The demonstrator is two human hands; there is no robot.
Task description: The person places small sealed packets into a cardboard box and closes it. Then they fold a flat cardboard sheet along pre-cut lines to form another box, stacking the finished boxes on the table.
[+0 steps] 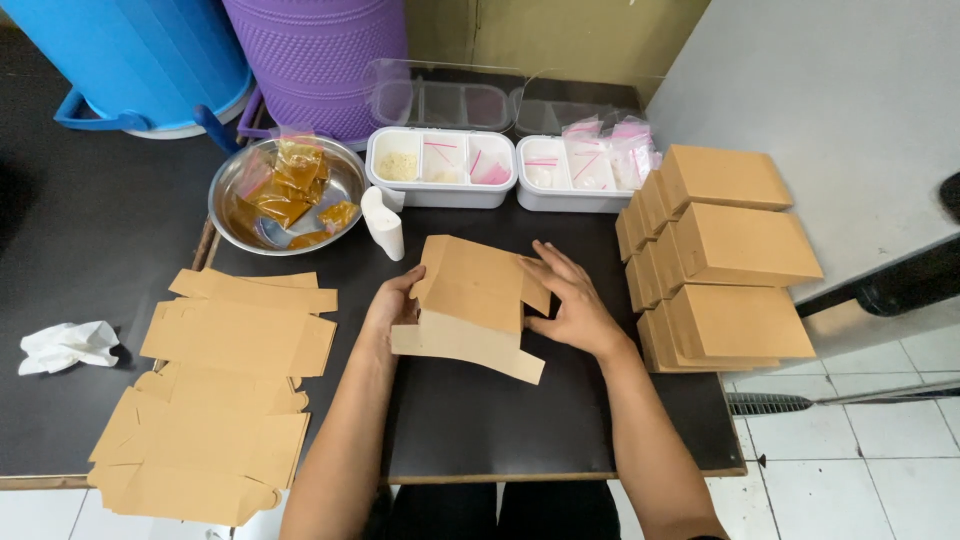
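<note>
A half-folded brown cardboard box (470,300) sits in the middle of the black table (470,420), flaps still standing open. My left hand (392,305) grips its left side with the fingers curled around the edge. On the box's right side my right hand (570,300) presses flat, fingers spread over a flap. A pile of flat unfolded brown cardboard blanks (225,390) lies to the left of my left arm. Several finished brown boxes (725,255) stand in rows to the right of my right hand.
Behind the box are a white paper roll (383,223), a steel bowl of sauce packets (287,190) and two white compartment trays (440,167) (575,175) with small pink-sealed bags. A blue tub (130,60) and purple basket (315,60) stand at the back. A crumpled tissue (68,345) lies left.
</note>
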